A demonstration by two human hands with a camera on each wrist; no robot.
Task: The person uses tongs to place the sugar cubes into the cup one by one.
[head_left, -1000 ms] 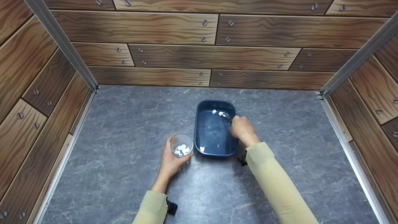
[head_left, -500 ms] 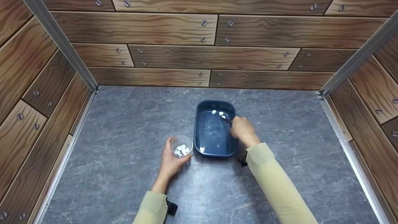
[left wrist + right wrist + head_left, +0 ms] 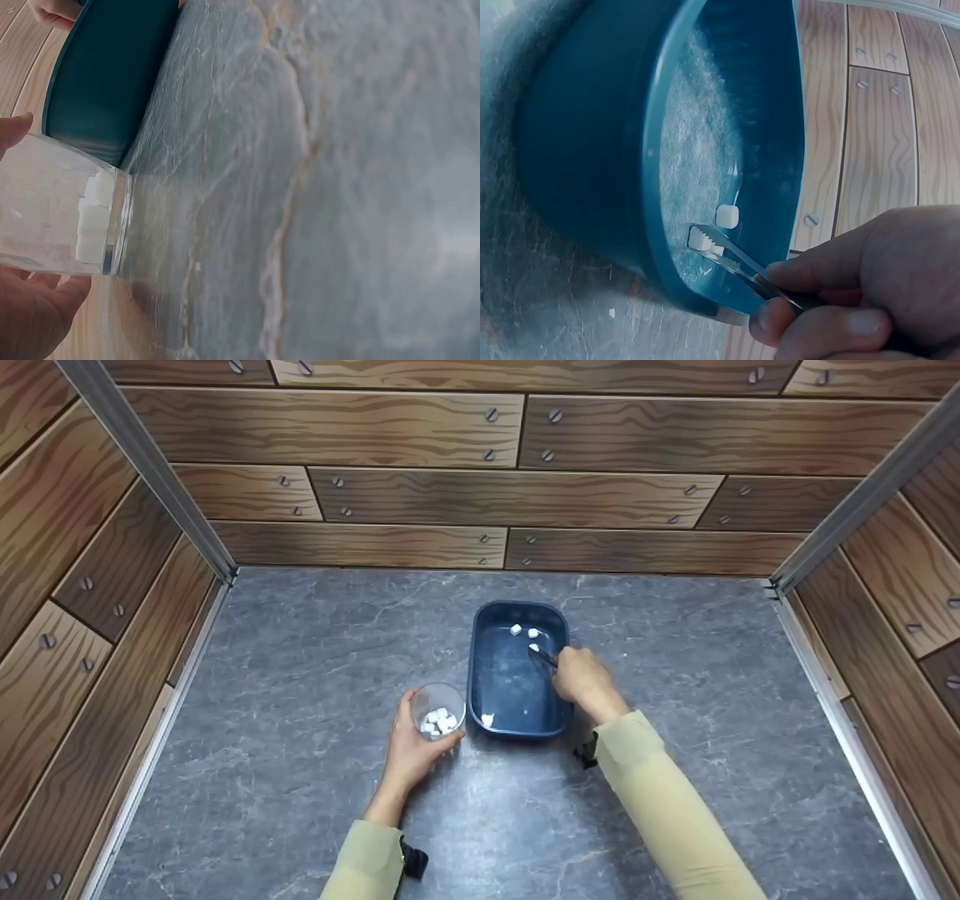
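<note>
My left hand holds a clear cup round its side, with several small white cubes at its bottom. In the left wrist view the cup stands on the grey surface. A dark blue rectangular tub is just right of the cup. My right hand grips small metal tongs over the tub's right wall. Their serrated tips are at a white cube, seemingly on either side of it. Two other cubes lie near the tub's far end, one left of the other.
A white spot shows in the tub's near left corner; I cannot tell what it is. Wood-patterned walls with metal corner posts enclose the grey marbled surface at the back and both sides.
My right hand and the tongs have moved slightly toward me. The cube at the tongs' tips has shifted the same way, apart from the other two. My left hand and the cup stay put.
</note>
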